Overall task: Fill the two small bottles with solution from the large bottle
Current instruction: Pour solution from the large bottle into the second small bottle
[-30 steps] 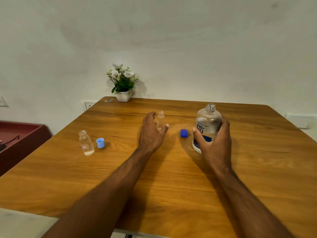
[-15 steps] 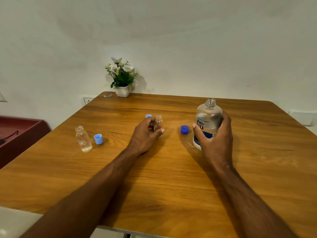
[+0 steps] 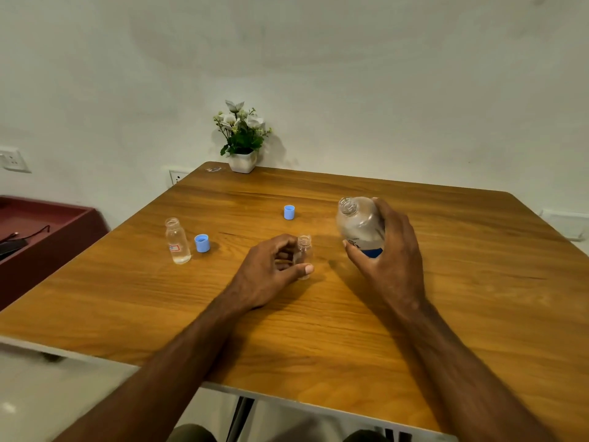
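Both hands hold bottles above the wooden surface.

The right hand wraps its grip round the big bottle, tilted with its open neck leaning left. Left of that grip, the left hand pinches a small open vial, upright on the surface. Further left stands a second vial beside a blue cap; another cap lies beyond the vial.

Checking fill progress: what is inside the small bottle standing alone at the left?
The uncapped left small bottle holds a shallow layer of clear liquid at its base; above that it looks empty. Its label hides a small patch of the wall.
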